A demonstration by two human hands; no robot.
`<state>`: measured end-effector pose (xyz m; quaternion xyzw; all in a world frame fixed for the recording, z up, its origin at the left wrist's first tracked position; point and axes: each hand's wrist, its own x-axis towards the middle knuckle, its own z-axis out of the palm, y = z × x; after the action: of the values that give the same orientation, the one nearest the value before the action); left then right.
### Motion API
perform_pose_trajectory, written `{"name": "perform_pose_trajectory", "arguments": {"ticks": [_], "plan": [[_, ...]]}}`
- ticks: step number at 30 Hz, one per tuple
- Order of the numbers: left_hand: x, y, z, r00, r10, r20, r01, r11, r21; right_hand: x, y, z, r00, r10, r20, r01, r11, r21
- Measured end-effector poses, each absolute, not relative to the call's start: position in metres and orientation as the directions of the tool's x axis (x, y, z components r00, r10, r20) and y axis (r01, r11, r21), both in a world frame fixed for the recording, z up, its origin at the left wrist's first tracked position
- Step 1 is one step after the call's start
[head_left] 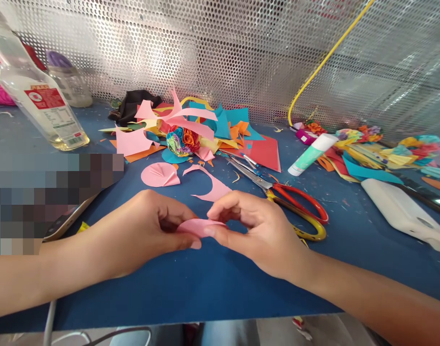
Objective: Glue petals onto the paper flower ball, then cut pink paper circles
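Between my two hands, just above the blue table [220, 283], is a small piece of pink paper [193, 227] with a curved edge. My left hand [144, 235] pinches its left end between thumb and fingers. At the right end, the thumb and fingertips of my right hand [256, 226] are closed on the same paper. Beyond my left hand lies a pink paper circle [159, 174] with creases in it. A curved pink offcut [213, 185] rests just past my fingertips. Scissors [277, 187] with red and yellow handles lie behind my right hand.
A heap of coloured paper scraps [234, 120] surrounds a multicoloured paper flower [182, 141]. A glue stick [312, 154] and a white device [403, 209] are at right. A bottle [43, 96] stands at left. Perforated metal [220, 53] backs the table, with a yellow cable [328, 57] across it.
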<state>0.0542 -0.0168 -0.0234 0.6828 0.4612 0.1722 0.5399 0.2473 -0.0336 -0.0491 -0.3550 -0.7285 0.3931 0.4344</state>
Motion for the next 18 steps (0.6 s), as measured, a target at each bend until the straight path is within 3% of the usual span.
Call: {"name": "perform_pose_trajectory", "arguments": {"ticks": [8,12,18], "plan": [[0.0566,-0.0176,-0.0201,0.523,0.804,-0.282,0.516,-0.036,0.856,0.2473,-0.0336,-0.0489,-0.378,0.853,0.359,0.193,0.452,-0.871],[0.0562,-0.0191,-0.0187,0.528,0.809,-0.258,0.527,-0.074,0.847,0.2483,-0.0328,-0.052,-0.408,0.873,0.267,0.241,0.385,-0.891],[0.0575,-0.0172,-0.0243,0.486,0.825,-0.287,0.448,0.047,0.893,0.2495,-0.0315,-0.0515,-0.411,0.902,0.131,0.309,0.274,-0.911]]}}
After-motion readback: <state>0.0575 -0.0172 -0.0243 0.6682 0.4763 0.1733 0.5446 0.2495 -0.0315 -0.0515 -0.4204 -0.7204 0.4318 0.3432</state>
